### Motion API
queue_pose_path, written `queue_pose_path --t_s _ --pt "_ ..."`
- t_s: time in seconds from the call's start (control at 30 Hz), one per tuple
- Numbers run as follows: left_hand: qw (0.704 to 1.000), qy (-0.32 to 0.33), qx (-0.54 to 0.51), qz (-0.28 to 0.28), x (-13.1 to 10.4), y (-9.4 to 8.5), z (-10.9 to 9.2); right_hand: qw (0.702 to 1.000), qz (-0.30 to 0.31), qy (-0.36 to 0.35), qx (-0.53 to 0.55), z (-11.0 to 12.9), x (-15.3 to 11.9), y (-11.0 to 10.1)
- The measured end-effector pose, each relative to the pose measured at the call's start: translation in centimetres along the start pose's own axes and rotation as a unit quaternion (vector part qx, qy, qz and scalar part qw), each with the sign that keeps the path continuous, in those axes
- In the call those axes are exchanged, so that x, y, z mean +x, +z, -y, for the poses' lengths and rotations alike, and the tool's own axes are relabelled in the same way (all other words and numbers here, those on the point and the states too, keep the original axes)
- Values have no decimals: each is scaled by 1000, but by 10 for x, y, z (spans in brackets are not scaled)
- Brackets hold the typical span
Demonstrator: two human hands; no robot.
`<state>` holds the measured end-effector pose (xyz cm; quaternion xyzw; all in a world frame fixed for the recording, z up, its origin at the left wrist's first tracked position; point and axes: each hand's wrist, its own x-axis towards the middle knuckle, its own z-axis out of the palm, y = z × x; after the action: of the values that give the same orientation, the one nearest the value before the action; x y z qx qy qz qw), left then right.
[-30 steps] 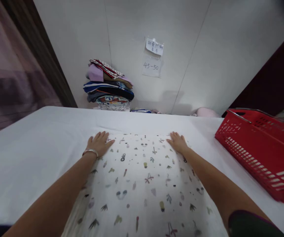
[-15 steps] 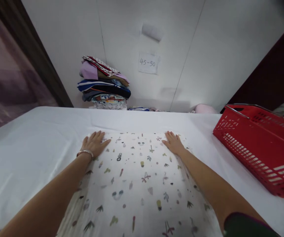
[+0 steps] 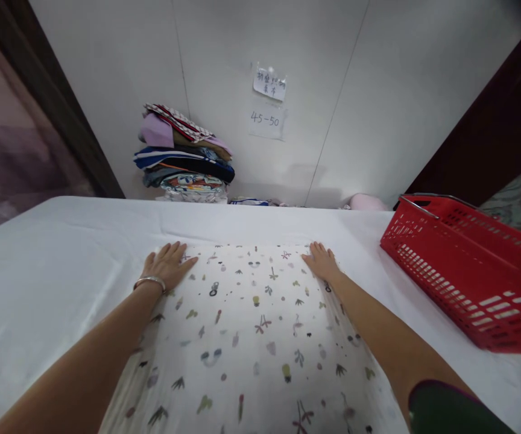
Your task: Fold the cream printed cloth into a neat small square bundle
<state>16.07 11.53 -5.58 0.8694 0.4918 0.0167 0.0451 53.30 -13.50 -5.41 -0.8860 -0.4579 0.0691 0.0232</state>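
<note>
A white cloth [image 3: 246, 325] printed with small leaves, sunglasses and other motifs lies spread over the white-covered table, running toward me past the lower edge of the view. My left hand [image 3: 166, 265], with a silver bangle at its wrist, rests flat on the cloth's far left corner, fingers spread. On the far right corner lies my right hand [image 3: 322, 261], palm down with its fingers stretched forward. Between the hands the far edge of the cloth runs nearly straight. Neither hand grips the fabric.
A red plastic basket [image 3: 464, 271] with metal handles stands on the table [image 3: 84, 259] at the right. Behind the table's far edge, a stack of folded fabrics [image 3: 186, 154] rises against the wall. Two handwritten paper notes [image 3: 266, 122] hang there. A curtain [image 3: 20, 126] hangs at the left.
The right hand has shifted slightly outward along the cloth's far edge; the left hand stays on its corner. The whole view has shifted a little, and the upper wall note is now sharper.
</note>
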Motion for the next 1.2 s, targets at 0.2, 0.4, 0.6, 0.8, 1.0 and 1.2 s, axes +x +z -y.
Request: queue_pose_path --t_s 0.2,0.4,0.6,0.8,1.0,1.2 --pt "1000 4 -15 -7 0 -2 2 996 -7 -88 4 20 -69 -5" --pt "1000 -11 -12 -19 -30 -22 -12 989 0 -147 12 14 -158 0" --pt "990 140 17 -13 -143 -14 -32 993 -13 -119 -3 -4 -183 13" --pt "987 145 -28 58 -196 -2 -38 995 11 -95 11 -1 -186 12" --pt "992 114 -50 20 -245 -19 -42 990 -49 -131 -14 -13 -230 22" --pt "993 84 -64 47 -291 -9 -36 989 -57 -132 -26 -39 -243 55"
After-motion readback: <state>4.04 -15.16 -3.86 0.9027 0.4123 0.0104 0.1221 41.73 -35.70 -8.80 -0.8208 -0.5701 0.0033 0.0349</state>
